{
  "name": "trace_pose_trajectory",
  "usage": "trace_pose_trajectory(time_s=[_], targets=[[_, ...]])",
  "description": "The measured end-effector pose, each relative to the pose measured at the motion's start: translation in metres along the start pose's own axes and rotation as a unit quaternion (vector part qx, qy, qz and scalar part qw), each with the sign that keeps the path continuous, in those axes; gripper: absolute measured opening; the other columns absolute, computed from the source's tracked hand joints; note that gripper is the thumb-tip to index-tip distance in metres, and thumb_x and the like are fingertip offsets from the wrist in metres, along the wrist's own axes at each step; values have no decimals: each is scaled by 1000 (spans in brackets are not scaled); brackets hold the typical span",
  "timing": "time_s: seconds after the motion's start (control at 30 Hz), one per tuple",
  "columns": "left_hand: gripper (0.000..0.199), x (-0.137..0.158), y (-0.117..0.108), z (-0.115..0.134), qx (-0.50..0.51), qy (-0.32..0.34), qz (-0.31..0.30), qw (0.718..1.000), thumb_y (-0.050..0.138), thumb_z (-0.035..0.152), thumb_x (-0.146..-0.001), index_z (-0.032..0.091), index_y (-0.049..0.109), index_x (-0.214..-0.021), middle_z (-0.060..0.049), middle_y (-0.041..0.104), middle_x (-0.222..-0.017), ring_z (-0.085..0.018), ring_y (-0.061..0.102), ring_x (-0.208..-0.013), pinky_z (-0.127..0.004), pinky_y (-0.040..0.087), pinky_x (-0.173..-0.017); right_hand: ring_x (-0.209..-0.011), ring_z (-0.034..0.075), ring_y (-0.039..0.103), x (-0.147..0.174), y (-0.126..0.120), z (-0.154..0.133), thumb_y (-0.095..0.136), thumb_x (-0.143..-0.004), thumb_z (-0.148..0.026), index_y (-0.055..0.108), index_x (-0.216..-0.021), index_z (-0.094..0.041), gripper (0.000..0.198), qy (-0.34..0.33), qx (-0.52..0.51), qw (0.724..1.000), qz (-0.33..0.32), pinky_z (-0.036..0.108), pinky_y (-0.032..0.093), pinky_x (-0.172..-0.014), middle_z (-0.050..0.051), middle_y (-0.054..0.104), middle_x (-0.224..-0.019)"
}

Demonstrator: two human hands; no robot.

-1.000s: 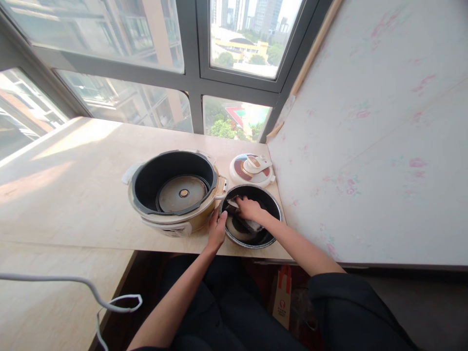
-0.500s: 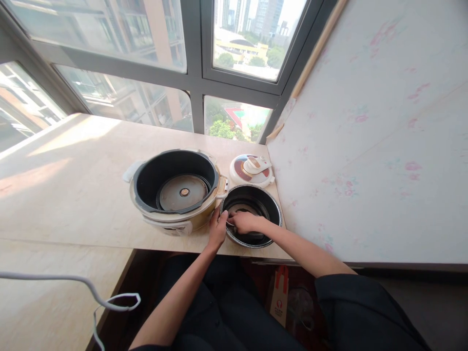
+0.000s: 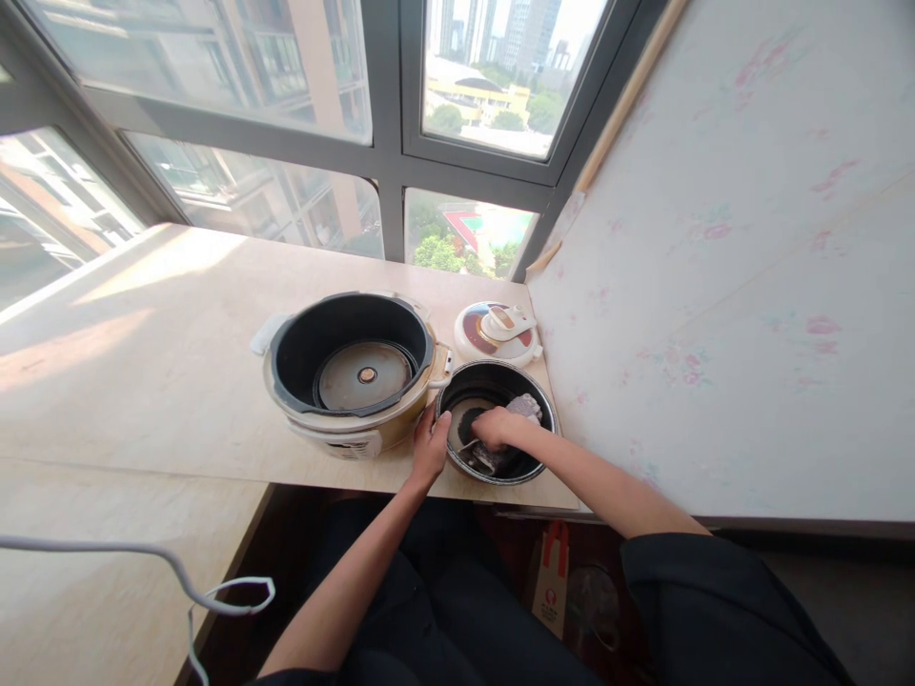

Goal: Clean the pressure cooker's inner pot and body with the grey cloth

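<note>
Loose v. dk R sleeve (image 3: 721, 610), bare R forearm (image 3: 615, 481) past its hem, w/ dk lap clothing (image 3: 457, 600) left of that sleeve &, farther left, dk L sleeve edge (image 3: 296, 677) + bare L forearm (image 3: 357, 572).

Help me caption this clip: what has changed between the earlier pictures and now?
Since half a second ago, the right hand moved rightward inside the inner pot; the grey cloth, mostly hidden then, now shows on the hand's right and near sides. Nothing was visibly grasped or released. The left hand stays at the pot's rim; cooker and lid stay put.
</note>
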State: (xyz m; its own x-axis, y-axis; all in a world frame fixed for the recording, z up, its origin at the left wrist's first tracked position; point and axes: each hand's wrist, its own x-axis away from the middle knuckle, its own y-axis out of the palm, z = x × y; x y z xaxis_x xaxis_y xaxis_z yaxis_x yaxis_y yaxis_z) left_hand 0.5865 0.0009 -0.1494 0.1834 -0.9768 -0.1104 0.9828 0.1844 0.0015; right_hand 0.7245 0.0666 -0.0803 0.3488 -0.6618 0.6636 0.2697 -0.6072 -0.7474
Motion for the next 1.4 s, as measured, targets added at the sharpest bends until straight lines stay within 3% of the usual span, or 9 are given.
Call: trace_pose_trajectory(time_s=[0.1,0.23,0.5,0.73,1.07,1.2,1.4], targets=[[42,0,0,-1,-2,1,5,1000,49,39,-96,18,64,-130,-11,62,-135,-26,54,-130,-43,35,-115,-104,35,70,-5,-6,1,71,-62,-1,76,-90,-14,32,-38,45,998,-26,45,55,-88,18,73,-105],[42,0,1,-3,1,4,7,1000,50,39,-95,19,64,-129,-10,63,-134,-26,55,-128,-44,36,-115,-108,37,67,-10,-9,3,67,-76,-14,74,-109,-14,33,-42,64,997,12,47,55,-88,20,71,-114],[42,0,0,-3,3,-4,8,1000,51,40,-95,19,64,-129,-10,63,-134,-26,55,-129,-44,36,-115,-109,33,66,-22,-5,9,56,-90,-22,65,-124,-19,35,10,53,990,129,44,54,-86,20,66,-119],[43,0,0,-2,-4,-3,7,1000,51,41,-95,20,64,-130,-10,63,-135,-27,54,-130,-44,34,-116,-105,34,68,-25,1,16,54,-91,-23,53,-131,-13,42,80,24,981,173,42,55,-82,23,62,-120],[42,1,1,1,-6,10,9,1000,48,41,-97,21,63,-131,-9,62,-136,-26,53,-131,-43,34,-117,-107,34,69,-26,1,24,60,-88,-31,55,-128,-6,48,145,-28,983,107,40,56,-83,26,67,-115],[42,1,1,2,-5,6,12,1000,48,41,-97,21,63,-131,-9,62,-136,-26,53,-131,-43,34,-117,-108,34,69,-19,0,20,63,-84,-26,59,-125,-7,45,118,-24,990,73,39,56,-84,24,69,-115],[42,2,3,-1,-5,0,21,1000,48,42,-96,20,64,-128,-10,63,-134,-26,55,-129,-43,36,-115,-105,35,69,-9,1,3,67,-78,-26,61,-124,-7,50,26,-2,999,44,40,56,-83,23,70,-112]])
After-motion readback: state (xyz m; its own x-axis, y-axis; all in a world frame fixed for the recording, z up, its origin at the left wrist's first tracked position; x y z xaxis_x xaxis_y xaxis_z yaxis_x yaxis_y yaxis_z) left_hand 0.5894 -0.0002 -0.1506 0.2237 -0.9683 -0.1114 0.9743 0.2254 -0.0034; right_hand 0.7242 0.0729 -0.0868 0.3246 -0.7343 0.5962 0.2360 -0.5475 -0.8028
